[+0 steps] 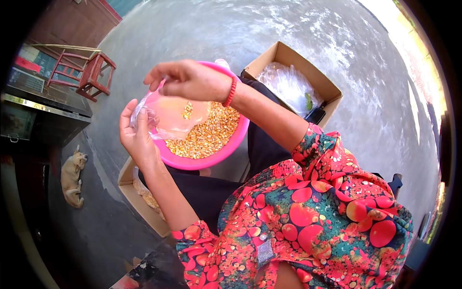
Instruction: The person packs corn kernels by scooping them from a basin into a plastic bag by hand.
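A clear plastic bag (175, 123) with a small clump of corn kernels (187, 110) in it is stretched out over a pink basin (243, 129). Loose yellow corn kernels (211, 134) lie in the basin, which sits at my legs. My left hand (139, 132) pinches the gathered film at the bag's left side, thumb against fingers. Above it my right hand (195, 81), with a red bracelet on the wrist, curves palm down over the bag's upper edge. Its fingers are bent around the film, slightly blurred, and the exact contact is partly hidden.
To the right stands an open cardboard box (332, 103) holding clear plastic bags (288, 84) and a dark object (315, 115). Another cardboard box (149, 216) is beside my left forearm. A dog (72, 178) lies on the floor, left. A red wooden chair (91, 74) stands farther back.
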`<state>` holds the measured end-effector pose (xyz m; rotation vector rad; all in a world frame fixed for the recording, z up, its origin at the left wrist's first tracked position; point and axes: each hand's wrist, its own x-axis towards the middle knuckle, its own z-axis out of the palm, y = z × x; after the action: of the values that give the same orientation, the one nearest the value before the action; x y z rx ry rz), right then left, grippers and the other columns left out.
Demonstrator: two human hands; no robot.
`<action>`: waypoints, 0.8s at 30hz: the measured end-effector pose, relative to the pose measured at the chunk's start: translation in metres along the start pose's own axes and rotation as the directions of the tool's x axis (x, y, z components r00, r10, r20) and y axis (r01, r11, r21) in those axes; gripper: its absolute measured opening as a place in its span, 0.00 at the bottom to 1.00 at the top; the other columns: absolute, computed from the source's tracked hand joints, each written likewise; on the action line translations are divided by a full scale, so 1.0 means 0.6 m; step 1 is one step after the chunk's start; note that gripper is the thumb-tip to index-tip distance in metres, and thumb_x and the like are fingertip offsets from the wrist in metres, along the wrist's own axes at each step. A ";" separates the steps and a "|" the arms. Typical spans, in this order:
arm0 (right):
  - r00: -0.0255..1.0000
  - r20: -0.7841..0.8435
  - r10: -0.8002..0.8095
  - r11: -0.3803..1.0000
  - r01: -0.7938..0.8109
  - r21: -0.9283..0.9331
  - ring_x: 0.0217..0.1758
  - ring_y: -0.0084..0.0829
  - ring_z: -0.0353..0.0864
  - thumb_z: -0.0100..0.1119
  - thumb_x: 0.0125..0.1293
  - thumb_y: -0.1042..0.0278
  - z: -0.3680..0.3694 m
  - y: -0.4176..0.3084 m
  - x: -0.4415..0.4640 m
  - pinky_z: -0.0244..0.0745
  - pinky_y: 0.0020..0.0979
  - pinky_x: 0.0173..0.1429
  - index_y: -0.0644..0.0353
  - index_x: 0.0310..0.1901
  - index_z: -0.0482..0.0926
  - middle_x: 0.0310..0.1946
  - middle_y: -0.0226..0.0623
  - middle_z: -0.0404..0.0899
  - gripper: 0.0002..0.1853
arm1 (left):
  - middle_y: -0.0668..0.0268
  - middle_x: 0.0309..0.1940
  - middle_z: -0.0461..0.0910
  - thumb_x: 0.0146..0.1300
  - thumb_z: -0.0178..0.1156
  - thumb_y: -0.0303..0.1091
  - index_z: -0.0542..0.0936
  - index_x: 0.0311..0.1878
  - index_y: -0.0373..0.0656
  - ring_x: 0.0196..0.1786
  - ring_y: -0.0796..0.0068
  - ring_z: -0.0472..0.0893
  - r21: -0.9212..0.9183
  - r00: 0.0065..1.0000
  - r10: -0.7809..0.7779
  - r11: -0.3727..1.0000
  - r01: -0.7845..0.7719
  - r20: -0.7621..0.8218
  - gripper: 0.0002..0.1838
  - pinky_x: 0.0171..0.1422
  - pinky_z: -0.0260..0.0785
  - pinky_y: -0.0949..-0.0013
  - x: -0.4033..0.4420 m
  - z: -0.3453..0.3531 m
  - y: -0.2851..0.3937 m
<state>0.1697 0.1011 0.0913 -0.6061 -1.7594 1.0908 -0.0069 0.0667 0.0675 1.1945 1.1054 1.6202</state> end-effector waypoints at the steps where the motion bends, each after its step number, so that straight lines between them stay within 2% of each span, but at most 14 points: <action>1: 0.993 0.052 -0.102 0.977 0.110 -0.184 0.36 0.26 0.76 0.56 0.55 0.74 0.009 -0.006 -0.007 0.72 0.26 0.41 0.66 0.47 0.73 0.34 0.36 0.77 0.17 | 0.66 0.34 0.76 0.58 0.56 0.22 0.72 0.50 0.36 0.31 0.83 0.75 0.002 1.000 0.004 1.000 -0.004 0.008 0.16 0.38 0.69 0.82 -0.006 0.013 0.002; 3: 0.959 0.169 -0.228 0.702 0.282 -0.654 0.40 0.35 0.77 0.59 0.50 0.74 0.029 0.043 -0.025 0.72 0.33 0.44 0.65 0.45 0.73 0.36 0.44 0.77 0.18 | 0.64 0.35 0.76 0.58 0.55 0.21 0.71 0.50 0.34 0.38 0.79 0.77 0.129 0.989 0.115 0.984 -0.126 0.087 0.16 0.42 0.69 0.79 -0.020 0.035 0.005; 4: 0.992 0.114 -0.051 0.756 0.113 -0.644 0.37 0.42 0.77 0.58 0.49 0.72 0.038 0.047 -0.038 0.72 0.38 0.41 0.65 0.38 0.75 0.32 0.49 0.77 0.13 | 0.60 0.44 0.74 0.55 0.58 0.21 0.67 0.56 0.35 0.46 0.76 0.75 0.160 0.981 0.040 0.984 -0.071 0.188 0.23 0.51 0.66 0.76 -0.024 0.029 -0.001; 8: 0.993 0.036 0.110 0.784 -0.065 -0.618 0.33 0.46 0.78 0.55 0.52 0.65 0.024 0.044 -0.044 0.72 0.42 0.38 0.62 0.31 0.78 0.26 0.48 0.78 0.09 | 0.54 0.53 0.67 0.46 0.68 0.27 0.57 0.64 0.37 0.59 0.66 0.66 0.042 0.954 0.135 0.988 -0.152 0.269 0.42 0.63 0.57 0.64 -0.051 0.007 -0.040; 9: 1.000 0.004 -0.001 0.808 0.003 -0.589 0.30 0.47 0.77 0.55 0.52 0.68 0.021 0.041 -0.039 0.71 0.41 0.36 0.63 0.28 0.77 0.23 0.49 0.76 0.07 | 0.54 0.53 0.67 0.46 0.68 0.27 0.57 0.64 0.37 0.59 0.66 0.66 0.044 0.950 0.132 0.988 -0.150 0.282 0.42 0.63 0.57 0.64 -0.056 -0.001 -0.051; 11: 0.973 -0.064 -0.224 0.824 0.154 -0.546 0.25 0.48 0.75 0.54 0.52 0.72 0.016 0.034 -0.023 0.69 0.40 0.31 0.65 0.24 0.74 0.18 0.49 0.73 0.05 | 0.50 0.55 0.66 0.44 0.69 0.31 0.59 0.63 0.36 0.62 0.59 0.62 0.516 0.881 0.116 0.772 -0.370 0.458 0.42 0.65 0.53 0.61 -0.061 -0.016 -0.087; 12: 0.982 -0.030 -0.185 0.795 0.132 -0.592 0.27 0.47 0.78 0.54 0.51 0.65 0.024 0.027 -0.014 0.72 0.42 0.32 0.58 0.26 0.78 0.20 0.46 0.76 0.07 | 0.55 0.56 0.67 0.46 0.69 0.33 0.61 0.61 0.36 0.61 0.65 0.64 0.701 0.851 -0.061 0.599 -0.387 0.522 0.39 0.64 0.55 0.64 -0.054 -0.043 -0.142; 16: 0.978 0.080 -0.192 0.743 0.198 -0.640 0.26 0.38 0.78 0.54 0.47 0.70 0.115 -0.012 -0.018 0.72 0.36 0.29 0.57 0.23 0.74 0.22 0.39 0.76 0.02 | 0.59 0.58 0.68 0.55 0.63 0.37 0.66 0.58 0.37 0.60 0.70 0.66 0.865 0.643 -0.594 0.439 -0.245 0.483 0.29 0.64 0.56 0.68 -0.050 0.038 -0.196; 17: 0.987 0.124 -0.102 0.728 0.159 -0.667 0.29 0.39 0.79 0.55 0.53 0.55 0.164 0.004 -0.018 0.74 0.38 0.36 0.54 0.28 0.76 0.25 0.41 0.78 0.11 | 0.59 0.58 0.67 0.58 0.59 0.38 0.64 0.60 0.37 0.60 0.69 0.66 0.859 0.745 -0.474 0.440 -0.262 0.469 0.28 0.64 0.56 0.68 -0.055 0.058 -0.194; 18: 0.988 0.115 -0.100 0.725 0.152 -0.672 0.29 0.39 0.79 0.55 0.53 0.55 0.168 -0.002 -0.024 0.74 0.38 0.36 0.54 0.28 0.76 0.25 0.41 0.78 0.11 | 0.59 0.58 0.67 0.62 0.55 0.39 0.63 0.62 0.38 0.59 0.68 0.66 0.856 0.829 -0.341 0.436 -0.278 0.444 0.27 0.65 0.55 0.68 -0.061 0.079 -0.192; 21: 0.978 0.206 -0.029 0.644 0.175 -0.745 0.28 0.41 0.79 0.56 0.52 0.49 0.171 -0.026 -0.045 0.73 0.41 0.36 0.51 0.34 0.77 0.24 0.40 0.78 0.15 | 0.60 0.51 0.72 0.64 0.49 0.51 0.67 0.59 0.43 0.53 0.66 0.70 0.401 0.952 -0.163 0.915 0.048 0.258 0.27 0.62 0.58 0.68 -0.071 0.047 -0.215; 22: 0.971 0.237 -0.004 0.618 0.189 -0.763 0.28 0.41 0.79 0.57 0.52 0.48 0.171 -0.035 -0.050 0.73 0.42 0.36 0.50 0.36 0.77 0.24 0.39 0.78 0.16 | 0.60 0.51 0.72 0.65 0.46 0.53 0.68 0.58 0.42 0.53 0.67 0.71 0.314 0.840 -0.512 0.839 0.444 0.179 0.27 0.60 0.60 0.68 -0.070 0.030 -0.210; 23: 0.963 0.269 0.020 0.593 0.205 -0.779 0.28 0.41 0.79 0.57 0.51 0.46 0.171 -0.041 -0.054 0.72 0.43 0.36 0.49 0.37 0.77 0.23 0.39 0.78 0.18 | 0.60 0.51 0.72 0.65 0.44 0.55 0.69 0.57 0.42 0.52 0.68 0.72 0.196 0.594 -0.792 0.611 0.767 0.140 0.28 0.58 0.62 0.68 -0.067 0.026 -0.188; 24: 0.966 0.256 -0.030 0.627 0.218 -0.748 0.27 0.41 0.79 0.58 0.50 0.49 0.167 -0.037 -0.054 0.72 0.43 0.35 0.49 0.38 0.77 0.22 0.38 0.77 0.17 | 0.60 0.52 0.72 0.65 0.43 0.55 0.68 0.57 0.40 0.54 0.68 0.71 0.119 0.530 -0.835 0.547 0.828 0.148 0.29 0.57 0.64 0.67 -0.060 0.001 -0.219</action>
<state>0.0951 0.0244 0.0802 -0.8746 -2.4337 0.2343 0.0162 0.0694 -0.0670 0.6102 1.2973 0.7037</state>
